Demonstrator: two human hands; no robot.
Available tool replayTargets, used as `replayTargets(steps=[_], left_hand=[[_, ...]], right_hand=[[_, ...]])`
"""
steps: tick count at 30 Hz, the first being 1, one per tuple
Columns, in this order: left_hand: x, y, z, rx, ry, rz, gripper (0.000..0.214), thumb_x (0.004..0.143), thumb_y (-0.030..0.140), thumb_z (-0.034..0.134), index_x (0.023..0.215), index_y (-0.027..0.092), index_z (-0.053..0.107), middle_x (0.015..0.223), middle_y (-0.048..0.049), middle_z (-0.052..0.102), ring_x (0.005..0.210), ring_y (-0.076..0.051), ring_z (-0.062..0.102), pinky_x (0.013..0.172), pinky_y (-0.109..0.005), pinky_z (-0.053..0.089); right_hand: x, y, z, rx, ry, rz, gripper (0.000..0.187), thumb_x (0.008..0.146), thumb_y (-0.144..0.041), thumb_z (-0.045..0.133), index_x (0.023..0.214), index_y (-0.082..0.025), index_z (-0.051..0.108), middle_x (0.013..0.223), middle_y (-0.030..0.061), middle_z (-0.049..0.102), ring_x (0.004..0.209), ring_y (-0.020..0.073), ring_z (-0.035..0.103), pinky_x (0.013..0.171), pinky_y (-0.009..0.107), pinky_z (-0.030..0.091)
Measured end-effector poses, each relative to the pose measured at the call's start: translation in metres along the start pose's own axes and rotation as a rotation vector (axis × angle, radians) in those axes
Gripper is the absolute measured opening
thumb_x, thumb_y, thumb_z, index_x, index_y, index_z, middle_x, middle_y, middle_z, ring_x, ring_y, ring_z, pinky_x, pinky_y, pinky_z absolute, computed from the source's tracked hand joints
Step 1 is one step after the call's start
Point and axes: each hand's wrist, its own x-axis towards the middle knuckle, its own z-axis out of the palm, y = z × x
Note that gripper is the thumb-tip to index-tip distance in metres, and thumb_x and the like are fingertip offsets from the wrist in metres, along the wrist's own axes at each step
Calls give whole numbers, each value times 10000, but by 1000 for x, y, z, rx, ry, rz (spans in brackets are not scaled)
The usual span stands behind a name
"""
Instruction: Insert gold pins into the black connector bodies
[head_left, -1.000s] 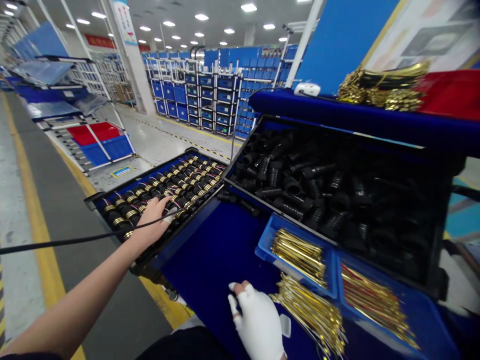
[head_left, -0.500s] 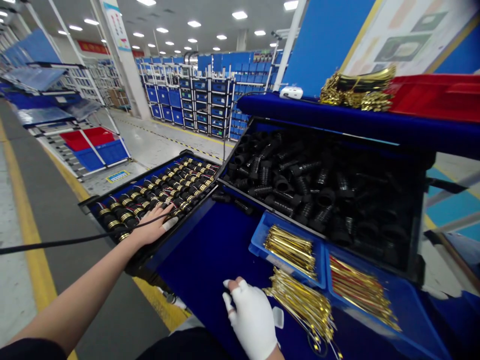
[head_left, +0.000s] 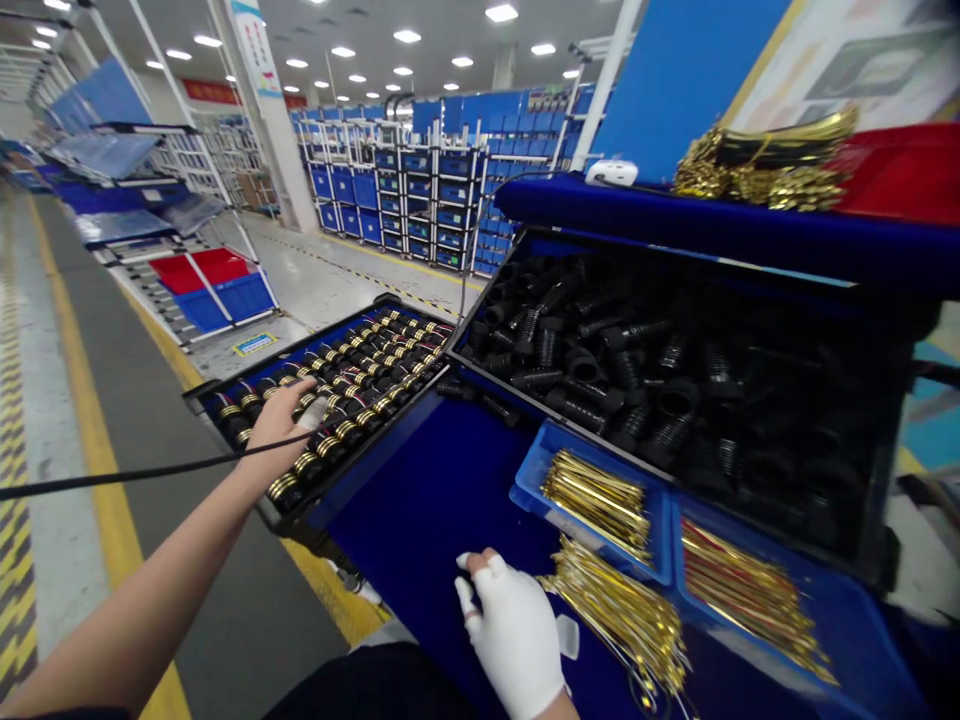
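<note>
- Here we are at a blue felt-topped bench (head_left: 442, 510), and the left hand (head_left: 277, 425) is down over a long tray (head_left: 322, 335) packed with black plugs banded in gold (head_left: 375, 385).
- Those left fingers (head_left: 289, 400) are spread a little and lie on the plugs. Is one gripped? Can't tell from here; a thin black cable (head_left: 150, 475) crosses right by the wrist.
- The right hand (head_left: 514, 630), in a white fingerless glove, sits on the felt with its fingers loosely curled, holding nothing I can see.
- Just beside that hand lies a loose bunch of gold wires (head_left: 619, 625), and a small white tag (head_left: 568, 637) lies against the glove.
- Two blue bins of gold strips, (head_left: 540, 450) and (head_left: 675, 540), sit beyond it, next to an open case of ribbed black parts (head_left: 600, 360).
- The step in hand looks like picking a plug out of the tray.
- The next move calls for a firm pinch on a single plug, clear of its neighbours.
</note>
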Motion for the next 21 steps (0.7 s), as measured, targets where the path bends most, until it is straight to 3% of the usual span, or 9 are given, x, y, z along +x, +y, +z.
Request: replayTargets(steps=[2, 5, 7, 9, 11, 15, 18, 21], left_hand=[[-20, 27, 16, -49, -52, 136, 424, 962, 445, 489, 1310, 224, 588, 1295, -119, 637, 1225, -311, 580, 1107, -510, 424], [-47, 78, 46, -144, -245, 345, 368, 1002, 369, 457, 1342, 280, 562, 1358, -90, 620, 1293, -291, 541, 1161, -512, 374], [-58, 116, 65, -205, -389, 467, 501, 1004, 383, 476, 1494, 302, 409, 1510, -90, 502, 1411, -287, 437, 1197, -507, 340], [-59, 154, 82, -235, -460, 571, 725, 988, 434, 514, 1609, 299, 167, 1620, -113, 348, 1495, -306, 310, 1220, -534, 296], [-48, 189, 97, -256, -438, 640, 873, 961, 484, 555, 1629, 285, 30, 1658, -143, 242, 1525, -335, 231, 1224, -564, 271], [4, 248, 122, -289, -297, 746, 927, 934, 513, 590, 1629, 287, 20, 1635, -174, 243, 1515, -369, 232, 1214, -589, 267], [48, 286, 137, -264, -189, 835, 845, 928, 458, 618, 1613, 233, 177, 1541, -204, 349, 1475, -378, 293, 1199, -579, 296], [73, 318, 148, -165, -142, 1021, 613, 938, 330, 603, 1516, 226, 427, 1500, -198, 388, 1460, -375, 303, 1188, -567, 313]], right_hand=[[5, -4, -6, 32, -24, 57, 193, 900, -195, 568, 1059, -290, 620, 946, 11, 700, 791, 216, 691, 720, 311, 433], [19, -7, -18, 47, -93, 111, 151, 850, -231, 624, 995, -273, 609, 868, -6, 719, 757, 206, 704, 685, 289, 435], [29, -8, -24, 34, -136, 99, 133, 836, -275, 640, 965, -260, 611, 831, -8, 733, 746, 210, 715, 662, 281, 438], [35, -8, -28, -1, -152, 74, 129, 841, -319, 630, 948, -248, 617, 821, 4, 741, 742, 222, 723, 648, 283, 450], [35, -9, -29, -56, -141, 59, 145, 849, -337, 606, 954, -238, 621, 837, 24, 743, 726, 238, 726, 639, 299, 470], [26, -9, -30, -90, -122, 40, 176, 828, -353, 618, 966, -244, 632, 863, 32, 737, 705, 258, 725, 638, 330, 514], [20, -6, -33, -59, -109, 25, 186, 812, -390, 646, 930, -248, 643, 865, 23, 740, 716, 253, 729, 648, 327, 539], [19, -2, -30, -50, -115, 22, 225, 808, -432, 641, 929, -242, 648, 866, 32, 745, 701, 260, 731, 637, 344, 559]])
